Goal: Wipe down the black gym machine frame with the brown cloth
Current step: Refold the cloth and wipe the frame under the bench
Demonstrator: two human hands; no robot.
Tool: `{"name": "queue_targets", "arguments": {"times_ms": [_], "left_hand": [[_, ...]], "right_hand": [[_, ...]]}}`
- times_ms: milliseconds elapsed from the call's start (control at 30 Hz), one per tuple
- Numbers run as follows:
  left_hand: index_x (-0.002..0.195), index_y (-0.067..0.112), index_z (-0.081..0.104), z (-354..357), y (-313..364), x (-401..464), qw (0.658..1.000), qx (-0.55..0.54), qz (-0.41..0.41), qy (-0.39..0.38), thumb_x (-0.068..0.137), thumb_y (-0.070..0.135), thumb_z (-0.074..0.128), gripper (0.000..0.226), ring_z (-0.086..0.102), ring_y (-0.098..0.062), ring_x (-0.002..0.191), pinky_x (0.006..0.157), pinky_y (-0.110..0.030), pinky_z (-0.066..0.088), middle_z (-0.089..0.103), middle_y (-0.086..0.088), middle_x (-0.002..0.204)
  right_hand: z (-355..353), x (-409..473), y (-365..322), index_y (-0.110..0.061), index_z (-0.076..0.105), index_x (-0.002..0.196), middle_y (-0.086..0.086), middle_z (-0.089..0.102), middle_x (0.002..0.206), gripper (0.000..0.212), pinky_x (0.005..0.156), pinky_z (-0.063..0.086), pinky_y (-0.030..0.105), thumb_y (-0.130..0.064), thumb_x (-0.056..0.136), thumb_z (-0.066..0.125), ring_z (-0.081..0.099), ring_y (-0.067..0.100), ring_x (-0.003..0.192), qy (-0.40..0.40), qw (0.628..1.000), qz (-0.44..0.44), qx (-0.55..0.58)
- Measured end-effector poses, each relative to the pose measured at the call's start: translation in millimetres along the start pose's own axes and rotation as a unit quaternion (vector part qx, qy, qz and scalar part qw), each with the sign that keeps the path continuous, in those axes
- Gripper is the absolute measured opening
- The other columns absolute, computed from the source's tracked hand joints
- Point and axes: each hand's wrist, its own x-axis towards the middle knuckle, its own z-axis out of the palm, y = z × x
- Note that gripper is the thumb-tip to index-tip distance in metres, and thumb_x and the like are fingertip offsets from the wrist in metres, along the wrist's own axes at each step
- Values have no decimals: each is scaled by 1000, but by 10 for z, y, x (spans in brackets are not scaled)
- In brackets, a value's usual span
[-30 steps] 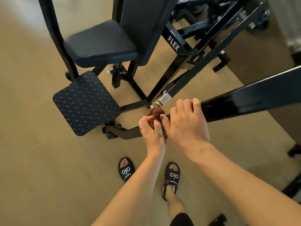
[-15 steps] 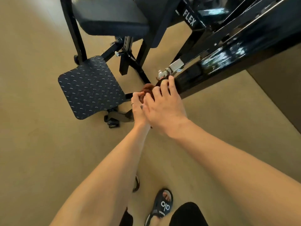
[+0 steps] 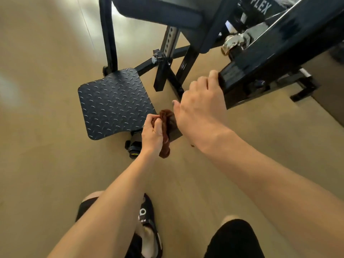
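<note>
A person's left hand (image 3: 151, 134) grips the bunched brown cloth (image 3: 166, 131) low by the footplate (image 3: 113, 103), while the right hand (image 3: 200, 108) curls its fingers over the black frame (image 3: 264, 58). Wiping seems paused; next, the cloth must reach the beam.

A beige floor (image 3: 46, 164) fills most of the view. On it a foot wears a black sandal (image 3: 147, 216) with white letters on its strap (they are too blurred to read). A black trouser leg (image 3: 234, 239) shows at the bottom right. Far right, the floor meets a darker brown mat (image 3: 327, 75).
</note>
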Motion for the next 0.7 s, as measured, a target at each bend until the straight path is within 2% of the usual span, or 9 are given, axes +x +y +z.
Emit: {"name": "queue_targets", "arguments": {"times_ms": [133, 200, 233, 300, 433, 500, 567, 633, 700], "left_hand": [[97, 29, 55, -59, -478, 173, 999, -2, 14, 29, 107, 31, 41, 17, 59, -19, 85, 67, -29, 49, 59, 1, 92], [87, 33, 55, -41, -639, 248, 998, -18, 37, 49, 103, 30, 43, 20, 56, -18, 78, 66, -28, 46, 59, 3, 83], [84, 32, 55, -39, -665, 261, 997, -24, 48, 61, 103, 28, 44, 22, 54, -16, 76, 66, -24, 45, 58, 3, 81], [83, 28, 55, -17, -692, 264, 994, -29, 68, 76, 103, 22, 44, 24, 54, -12, 74, 59, -14, 42, 57, 3, 81], [88, 26, 58, 31, -543, 135, 988, -50, 122, 76, 100, 25, 43, 19, 57, -14, 78, 65, -19, 43, 61, -2, 88], [87, 27, 56, 65, -467, 84, 984, -62, 155, 65, 101, 22, 43, 20, 55, -11, 77, 66, -17, 41, 60, -2, 87], [86, 27, 55, 52, -460, 150, 982, -68, 167, 51, 103, 18, 42, 23, 52, -6, 72, 63, -14, 40, 57, 2, 82], [85, 24, 57, -12, -612, 328, 989, -74, 130, 23, 103, 20, 44, 23, 51, -5, 67, 61, -17, 43, 55, 4, 76], [82, 28, 59, -85, -896, 585, 996, -67, 57, 13, 99, 29, 45, 22, 55, -13, 71, 67, -31, 50, 58, 4, 76]], "right_hand": [[295, 72, -492, -11, 66, 106, 18, 53, 97, 45, 114, 34, 49, -51, 105, 47, 58, 34, 117, -5, 999, -20, -26], [471, 101, -683, -2, 53, 84, 18, 46, 85, 52, 108, 40, 45, -49, 104, 54, 64, 30, 109, 29, 997, -24, -60], [550, 125, -741, -1, 45, 78, 17, 45, 82, 54, 106, 41, 44, -48, 104, 54, 65, 29, 106, 48, 996, -21, -70], [681, 174, -820, -5, 45, 79, 15, 46, 77, 52, 105, 41, 43, -50, 104, 52, 65, 28, 99, 92, 993, -15, -67], [761, 200, -818, 1, 34, 63, 19, 29, 55, 74, 91, 48, 34, -59, 95, 62, 43, 29, 66, 168, 981, 72, -57], [787, 212, -793, -5, 47, 56, 15, 39, 49, 70, 83, 51, 32, -63, 89, 67, 45, 24, 57, 216, 972, 86, -43], [804, 263, -801, -16, 64, 60, 5, 58, 54, 56, 82, 52, 32, -62, 92, 63, 58, 18, 58, 208, 976, 49, -49], [857, 316, -822, -16, 64, 64, 4, 62, 59, 54, 84, 52, 35, -59, 96, 57, 62, 19, 62, 207, 976, 19, -61], [853, 318, -811, -17, 67, 65, 5, 65, 61, 50, 85, 52, 36, -58, 93, 61, 64, 20, 64, 215, 973, 34, -71]]}}
